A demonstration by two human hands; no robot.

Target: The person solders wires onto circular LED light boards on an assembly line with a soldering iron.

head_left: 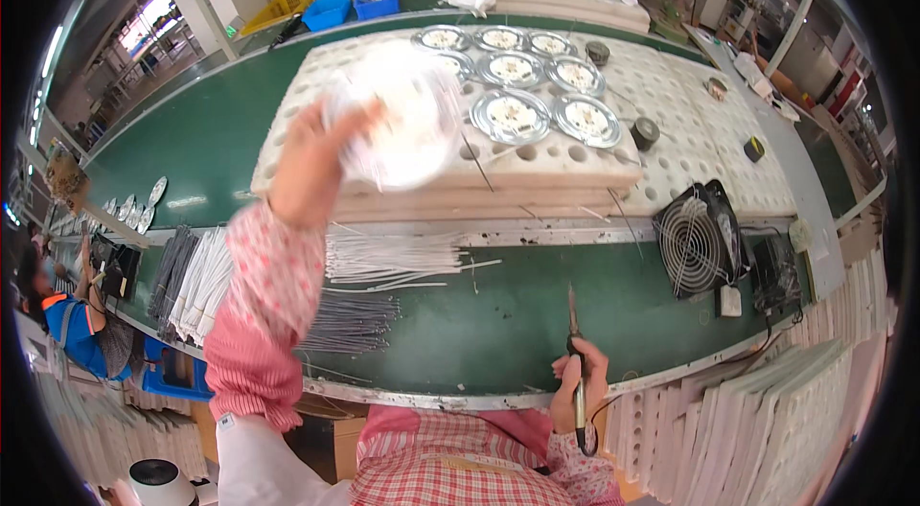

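My left hand (pixel 311 166) is raised over the left part of a white foam board with holes (pixel 297 123). It grips a round disc (pixel 407 137) by its left edge, the thumb lying across the face. The disc is so bright white and blurred that its details do not show. Near the table's front edge, my right hand (pixel 586 377) is closed round the handle of a soldering iron (pixel 578 401), whose thin tip points away from me. Several round silver plates with white centres, one of them a plate (pixel 511 117), rest on the foam board.
White wires (pixel 393 257) and dark wires (pixel 350 322) lie on the green table (pixel 479 333). A black fan (pixel 695 242) and a dark box (pixel 774 271) stand at right. Solder spools (pixel 645 132) sit on the foam. Blue bins (pixel 327 11) stand behind; a co-worker (pixel 86 329) is far left.
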